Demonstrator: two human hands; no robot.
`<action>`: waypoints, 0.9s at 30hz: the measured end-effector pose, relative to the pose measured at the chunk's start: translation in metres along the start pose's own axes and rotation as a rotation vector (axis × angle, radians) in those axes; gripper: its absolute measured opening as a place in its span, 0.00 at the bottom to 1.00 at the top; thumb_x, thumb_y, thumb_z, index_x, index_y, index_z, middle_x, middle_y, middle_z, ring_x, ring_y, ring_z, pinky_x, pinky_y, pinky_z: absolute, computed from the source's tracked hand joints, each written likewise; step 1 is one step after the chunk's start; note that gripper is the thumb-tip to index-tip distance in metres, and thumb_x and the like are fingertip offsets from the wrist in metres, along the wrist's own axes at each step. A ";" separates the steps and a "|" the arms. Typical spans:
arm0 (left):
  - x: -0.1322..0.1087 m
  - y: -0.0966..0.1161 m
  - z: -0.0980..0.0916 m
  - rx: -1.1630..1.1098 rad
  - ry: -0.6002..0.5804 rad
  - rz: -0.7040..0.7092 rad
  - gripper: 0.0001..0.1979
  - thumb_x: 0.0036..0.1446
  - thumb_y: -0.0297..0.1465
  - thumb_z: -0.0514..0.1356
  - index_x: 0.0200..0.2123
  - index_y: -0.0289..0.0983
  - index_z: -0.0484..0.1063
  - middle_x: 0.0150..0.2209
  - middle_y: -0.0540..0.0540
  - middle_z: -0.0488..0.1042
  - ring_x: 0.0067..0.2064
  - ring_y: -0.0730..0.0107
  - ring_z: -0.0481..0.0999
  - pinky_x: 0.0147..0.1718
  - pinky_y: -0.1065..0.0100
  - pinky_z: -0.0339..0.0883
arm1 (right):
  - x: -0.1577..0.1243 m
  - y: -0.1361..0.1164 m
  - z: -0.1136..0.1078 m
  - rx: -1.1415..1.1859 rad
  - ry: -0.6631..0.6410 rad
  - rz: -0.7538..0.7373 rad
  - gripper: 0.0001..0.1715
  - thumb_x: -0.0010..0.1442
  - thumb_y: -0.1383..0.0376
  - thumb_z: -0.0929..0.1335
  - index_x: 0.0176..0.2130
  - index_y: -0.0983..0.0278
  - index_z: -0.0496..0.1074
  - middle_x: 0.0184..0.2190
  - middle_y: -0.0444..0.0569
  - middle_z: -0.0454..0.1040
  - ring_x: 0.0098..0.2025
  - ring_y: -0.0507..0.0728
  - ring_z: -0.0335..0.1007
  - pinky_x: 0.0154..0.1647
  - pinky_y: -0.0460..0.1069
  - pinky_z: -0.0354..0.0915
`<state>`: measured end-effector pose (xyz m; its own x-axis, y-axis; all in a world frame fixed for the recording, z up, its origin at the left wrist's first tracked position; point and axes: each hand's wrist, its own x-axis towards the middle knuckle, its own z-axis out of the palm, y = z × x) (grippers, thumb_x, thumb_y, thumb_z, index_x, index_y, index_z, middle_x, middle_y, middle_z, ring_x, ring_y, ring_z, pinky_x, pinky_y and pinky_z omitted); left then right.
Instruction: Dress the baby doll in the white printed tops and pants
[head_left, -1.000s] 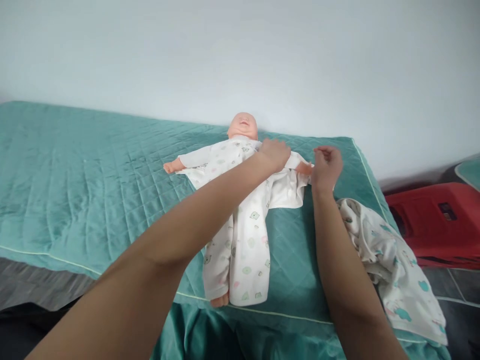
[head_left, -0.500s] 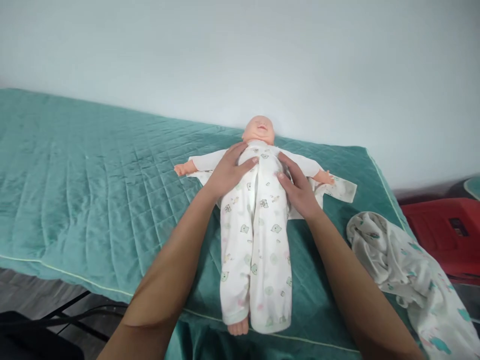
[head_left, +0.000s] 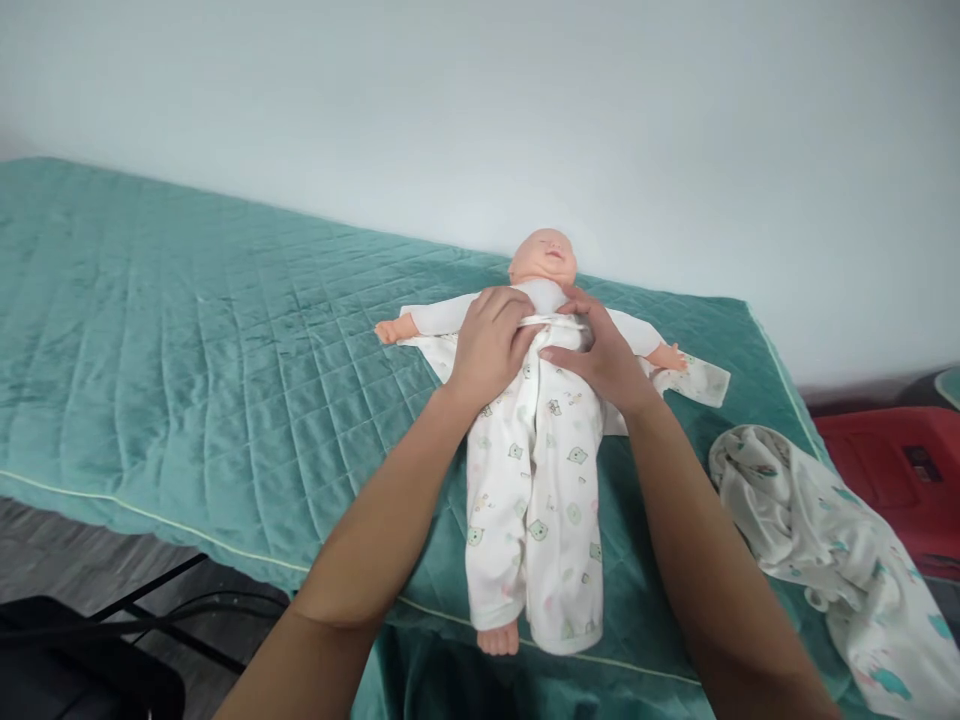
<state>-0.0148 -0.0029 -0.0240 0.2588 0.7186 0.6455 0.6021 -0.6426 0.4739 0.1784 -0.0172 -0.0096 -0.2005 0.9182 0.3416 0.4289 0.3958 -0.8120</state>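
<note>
A baby doll (head_left: 546, 260) lies on its back on a teal quilted bed (head_left: 225, 340), arms spread, wearing a white printed romper (head_left: 536, 490). My left hand (head_left: 491, 345) rests on the left side of the doll's chest with its fingers curled onto the romper's upper edge. My right hand (head_left: 604, 355) lies on the chest's right side, fingers pinching the same edge just below the doll's neck. One bare foot (head_left: 497, 637) pokes out of the left trouser leg at the bed's near edge.
A crumpled white printed cloth (head_left: 817, 560) lies on the bed's right corner. Beyond it on the floor stands a red object (head_left: 892, 470). A dark object and black frame legs (head_left: 112, 650) show below the bed at the left. A plain wall runs behind.
Both hands left the doll's right arm, came onto its chest, then closed on the romper's top edge near the neck. The romper front now covers the body.
</note>
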 end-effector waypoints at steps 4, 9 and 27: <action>-0.006 0.002 0.003 0.163 -0.007 0.121 0.17 0.71 0.39 0.45 0.42 0.39 0.70 0.41 0.39 0.75 0.46 0.55 0.71 0.47 0.55 0.63 | -0.015 -0.009 0.008 -0.132 0.163 -0.143 0.22 0.51 0.54 0.78 0.37 0.57 0.66 0.56 0.52 0.67 0.62 0.65 0.61 0.64 0.62 0.59; -0.009 -0.004 0.004 0.292 -0.012 0.222 0.22 0.71 0.44 0.43 0.38 0.39 0.71 0.35 0.40 0.76 0.39 0.56 0.72 0.41 0.56 0.60 | -0.035 -0.031 0.001 -0.006 0.171 -0.031 0.16 0.57 0.55 0.75 0.31 0.60 0.67 0.34 0.45 0.69 0.37 0.56 0.65 0.38 0.51 0.63; -0.067 -0.004 -0.021 0.343 0.013 -0.243 0.23 0.72 0.39 0.46 0.25 0.40 0.66 0.26 0.44 0.75 0.34 0.62 0.74 0.42 0.58 0.58 | -0.051 0.005 -0.019 -0.134 -0.015 0.228 0.32 0.59 0.43 0.69 0.20 0.61 0.57 0.19 0.39 0.52 0.26 0.50 0.48 0.26 0.49 0.47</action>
<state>-0.0506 -0.0540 -0.0569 0.0699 0.8338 0.5476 0.8614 -0.3272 0.3884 0.2073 -0.0612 -0.0222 -0.0976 0.9840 0.1491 0.5774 0.1780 -0.7968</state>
